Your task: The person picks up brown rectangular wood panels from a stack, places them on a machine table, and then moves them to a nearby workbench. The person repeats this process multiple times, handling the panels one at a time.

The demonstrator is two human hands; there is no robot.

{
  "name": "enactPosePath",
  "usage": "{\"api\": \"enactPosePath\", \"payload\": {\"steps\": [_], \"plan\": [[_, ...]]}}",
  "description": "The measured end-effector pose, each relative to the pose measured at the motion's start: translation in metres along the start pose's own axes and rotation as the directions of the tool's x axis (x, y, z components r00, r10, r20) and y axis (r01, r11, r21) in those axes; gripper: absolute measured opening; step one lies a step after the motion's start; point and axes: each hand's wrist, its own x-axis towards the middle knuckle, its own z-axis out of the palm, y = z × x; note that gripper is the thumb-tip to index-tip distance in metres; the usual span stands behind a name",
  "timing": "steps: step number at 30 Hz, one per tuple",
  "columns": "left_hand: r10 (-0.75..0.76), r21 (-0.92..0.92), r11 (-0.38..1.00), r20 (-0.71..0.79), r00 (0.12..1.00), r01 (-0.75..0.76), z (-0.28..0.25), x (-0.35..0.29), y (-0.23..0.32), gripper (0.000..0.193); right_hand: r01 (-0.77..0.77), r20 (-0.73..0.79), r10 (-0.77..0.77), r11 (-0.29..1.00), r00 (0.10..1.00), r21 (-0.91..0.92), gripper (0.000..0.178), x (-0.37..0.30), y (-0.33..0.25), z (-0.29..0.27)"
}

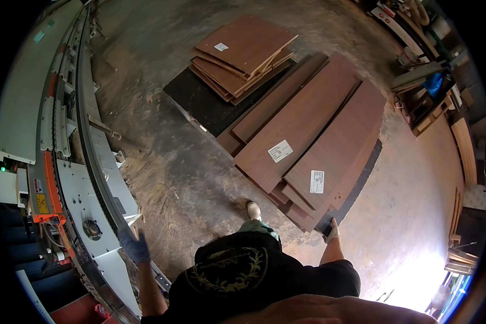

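Observation:
My left hand point(134, 246), in a dark blue-grey glove, hangs beside the long edge rail of the machine point(94, 178). Its thumb stands apart from the fingers, and nothing shows in it. On the other side, my right hand point(333, 232) wears a pale glove with darker fingers. The thumb points up, and the hand appears near the front corner of a black sheet point(356, 191); whether it touches the sheet is unclear. Over that sheet lie long reddish-brown boards point(329, 140) in overlapping stacks, two of them with white labels.
Beyond the long boards, a pile of shorter brown panels point(245, 43) rests partly on another black sheet point(183, 94). Sawdust covers the concrete floor beside the machine. Timber pieces and a wooden crate point(432, 113) line the right side. Bright light falls on the floor at lower right.

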Motion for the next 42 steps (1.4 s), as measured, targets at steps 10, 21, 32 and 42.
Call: {"api": "enactPosePath", "payload": {"steps": [10,21,32,42], "plan": [[-0.407,0.116,0.907,-0.007,0.913,0.405,0.025,-0.036,-0.176,0.085,-0.028,0.087,0.042,0.988,0.995,-0.155,0.083,-0.025,0.036,0.069],[-0.096,0.061,0.993,-0.041,0.995,0.099,0.008,-0.023,-0.145,0.067,0.001,0.126,0.026,0.978,0.992,-0.210,0.083,-0.100,0.104,0.214],[-0.082,-0.034,0.996,-0.042,0.996,0.081,-0.003,-0.021,-0.139,0.058,0.030,0.239,-0.039,0.999,0.970,0.041,0.086,-0.119,0.180,0.369],[-0.172,0.007,0.985,-0.022,0.985,0.172,-0.010,-0.035,-0.134,0.060,-0.027,0.510,0.054,0.998,0.858,-0.061,0.077,-0.192,0.207,0.431]]}}
